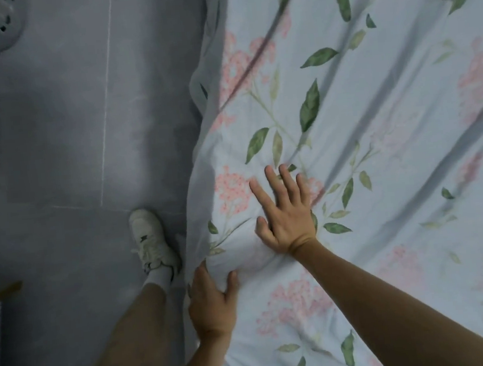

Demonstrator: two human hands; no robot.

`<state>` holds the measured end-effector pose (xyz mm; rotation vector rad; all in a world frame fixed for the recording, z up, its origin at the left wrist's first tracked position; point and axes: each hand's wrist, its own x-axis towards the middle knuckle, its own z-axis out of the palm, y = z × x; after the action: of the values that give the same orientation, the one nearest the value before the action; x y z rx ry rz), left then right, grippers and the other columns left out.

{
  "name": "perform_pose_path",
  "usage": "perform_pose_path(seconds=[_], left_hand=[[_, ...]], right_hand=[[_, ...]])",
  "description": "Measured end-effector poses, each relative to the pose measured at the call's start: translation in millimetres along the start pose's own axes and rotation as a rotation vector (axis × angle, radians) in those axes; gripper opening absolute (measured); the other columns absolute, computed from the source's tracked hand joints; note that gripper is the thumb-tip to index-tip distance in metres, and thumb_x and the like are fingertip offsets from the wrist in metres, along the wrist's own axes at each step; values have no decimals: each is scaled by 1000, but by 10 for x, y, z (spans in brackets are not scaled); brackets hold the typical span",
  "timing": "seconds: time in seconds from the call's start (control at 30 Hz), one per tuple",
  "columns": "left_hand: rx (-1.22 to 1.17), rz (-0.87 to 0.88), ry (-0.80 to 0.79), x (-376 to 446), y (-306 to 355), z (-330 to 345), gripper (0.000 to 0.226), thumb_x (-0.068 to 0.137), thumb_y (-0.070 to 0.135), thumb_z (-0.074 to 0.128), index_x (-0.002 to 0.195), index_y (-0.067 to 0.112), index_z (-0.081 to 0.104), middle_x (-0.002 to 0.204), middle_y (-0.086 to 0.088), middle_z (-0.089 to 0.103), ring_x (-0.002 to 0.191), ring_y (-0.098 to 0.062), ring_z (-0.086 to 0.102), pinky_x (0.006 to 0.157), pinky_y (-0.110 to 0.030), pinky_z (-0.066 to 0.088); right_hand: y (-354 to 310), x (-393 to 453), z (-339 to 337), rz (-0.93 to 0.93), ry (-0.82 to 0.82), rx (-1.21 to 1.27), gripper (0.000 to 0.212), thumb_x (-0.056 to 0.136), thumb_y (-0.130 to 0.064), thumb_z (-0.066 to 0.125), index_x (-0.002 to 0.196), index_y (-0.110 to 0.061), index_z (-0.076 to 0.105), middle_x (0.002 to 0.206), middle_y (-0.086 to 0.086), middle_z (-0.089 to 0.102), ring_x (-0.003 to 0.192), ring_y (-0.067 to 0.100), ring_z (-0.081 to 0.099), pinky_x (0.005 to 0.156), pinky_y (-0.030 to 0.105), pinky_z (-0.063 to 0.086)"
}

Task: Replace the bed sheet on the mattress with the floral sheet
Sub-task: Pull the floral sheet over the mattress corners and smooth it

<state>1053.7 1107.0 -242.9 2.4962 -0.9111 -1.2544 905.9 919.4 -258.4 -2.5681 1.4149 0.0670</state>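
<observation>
no legible text, label or number on anything here

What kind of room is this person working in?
Most likely a bedroom. A floral sheet is spread over what looks like a bed, its edge hanging beside a grey tiled floor. The right hand lies flat on the sheet and the left hand holds its edge.

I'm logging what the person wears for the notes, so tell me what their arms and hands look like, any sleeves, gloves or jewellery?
Both forearms are bare as far as the frame shows, with no sleeves in view. The left hand and right hand wear no gloves, and no rings, watch or bracelet can be seen on the fingers or wrists.
</observation>
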Motion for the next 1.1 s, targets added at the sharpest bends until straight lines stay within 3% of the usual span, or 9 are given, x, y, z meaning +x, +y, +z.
perform_pose_path(seconds=[0.17, 0.27, 0.47, 0.6, 0.77, 0.87, 0.93, 1.03, 1.1], left_hand=[[-29, 115, -137, 143, 74, -397, 69, 90, 74, 48, 130, 19, 52, 120, -5, 67, 103, -26, 65, 74, -36, 53], [2, 236, -145, 463, 323, -564, 55, 93, 76, 42, 119, 28, 46, 108, 4, 61, 91, -24, 62, 66, -36, 46], [174, 499, -145, 983, 616, -643, 71, 98, 70, 35, 121, 9, 62, 103, -12, 75, 88, -37, 71, 66, -36, 49], [251, 520, -177, 941, 611, -697, 72, 95, 69, 29, 120, 10, 62, 106, -16, 75, 96, -41, 70, 73, -42, 50], [507, 589, -255, 1041, 679, -859, 84, 92, 75, 16, 118, 11, 63, 96, -19, 75, 88, -44, 70, 72, -44, 54], [650, 620, -302, 1080, 778, -967, 82, 94, 76, 21, 106, 7, 65, 94, -19, 71, 87, -43, 68, 67, -40, 48], [720, 722, -229, 1113, 853, -1089, 65, 98, 68, 41, 109, 7, 61, 106, -15, 62, 95, -39, 63, 68, -41, 46], [782, 1047, -92, 1053, 929, -1257, 47, 85, 44, 77, 105, 11, 50, 114, -12, 48, 106, -37, 52, 80, -50, 51], [828, 1305, -277, 964, 951, -1324, 50, 78, 36, 82, 113, 14, 53, 127, -12, 49, 118, -37, 51, 90, -52, 49]], right_hand=[[-10, 30, -40, -2, 2, -17, 72, 90, -43, 45, 158, -21, 40, 167, 14, 28, 156, 40, 20, 121, 66, 21], [-19, 28, -46, 9, 1, -21, 70, 92, -44, 43, 158, -21, 41, 167, 14, 30, 156, 40, 22, 122, 64, 19], [10, 2, -53, -9, 39, 16, 70, 92, -45, 44, 158, -23, 40, 167, 13, 29, 156, 38, 21, 120, 65, 23], [24, -49, -33, -15, 41, 30, 71, 93, -46, 43, 160, -24, 36, 169, 11, 25, 158, 36, 16, 121, 63, 22], [-36, -129, -65, 42, 50, 16, 66, 100, -38, 41, 163, -28, 25, 172, 6, 18, 160, 31, 10, 124, 59, 19], [-223, -293, -70, 291, 103, 34, 63, 105, -37, 39, 164, -25, 22, 172, 5, 15, 160, 28, 10, 125, 56, 19], [-549, -519, -72, 589, 146, 87, 63, 106, -32, 37, 165, -22, 20, 172, 6, 14, 160, 27, 11, 124, 54, 19], [-1373, -1081, -16, 946, 157, 222, 64, 104, -29, 39, 165, -18, 22, 171, 8, 18, 159, 28, 15, 124, 54, 18], [-1989, -1497, 12, 1039, 172, 303, 65, 101, -30, 46, 163, -16, 29, 170, 8, 23, 158, 29, 19, 123, 56, 21]])
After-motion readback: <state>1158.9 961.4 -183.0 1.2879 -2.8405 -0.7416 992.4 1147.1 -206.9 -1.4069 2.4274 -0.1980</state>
